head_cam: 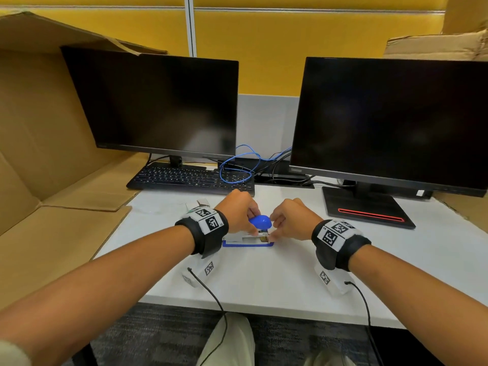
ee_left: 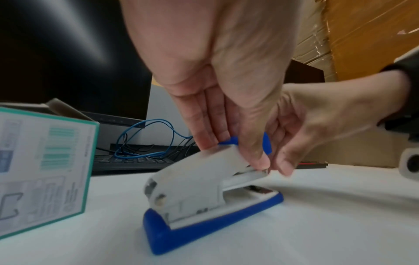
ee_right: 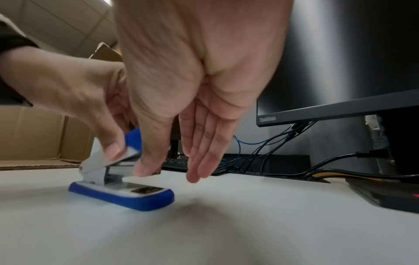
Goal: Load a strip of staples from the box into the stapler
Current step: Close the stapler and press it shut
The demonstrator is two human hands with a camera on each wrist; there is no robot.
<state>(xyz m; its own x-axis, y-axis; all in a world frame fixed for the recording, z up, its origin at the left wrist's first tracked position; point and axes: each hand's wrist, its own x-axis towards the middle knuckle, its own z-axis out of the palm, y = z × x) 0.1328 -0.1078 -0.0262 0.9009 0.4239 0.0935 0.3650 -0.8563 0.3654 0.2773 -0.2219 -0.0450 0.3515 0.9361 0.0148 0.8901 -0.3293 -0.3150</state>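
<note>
on our far left a big flattened cardboard sheet [head_cam: 39,143] leans up and spreads over the edge of the white desk [head_cam: 264,276]. next comes the left monitor [head_cam: 158,101], dark, with a black keyboard [head_cam: 190,179] under it and a loop of blue cable [head_cam: 237,167] trailing over the keyboard's right end.

in front of the keyboard, just beyond our left wrist, stands the staple box [ee_left: 43,168], white with a teal edge, its top flap open; from the head view our wristband hides most of it. it sits near the stapler but apart from it.

our left hand [head_cam: 237,215] comes down on the stapler [ee_left: 204,197], fingers on the far side of the raised grey top and thumb pressed on its near front edge, gripping the top arm. the blue base rests flat on the desk, and the blue cap at the front of the top arm shows between our two hands.

our right hand [head_cam: 293,220] meets it from the right. its thumb and forefinger close together at the front end of the metal magazine, while the other fingers [ee_right: 204,143] hang straight and loose. we cannot tell whether a strip of staples is in that pinch; the thumb blocks the spot and the frames are blurred.

further right stands the second dark monitor [head_cam: 390,122], its flat black stand with a red line [head_cam: 369,213] resting on the desk well apart from our hands.
</note>
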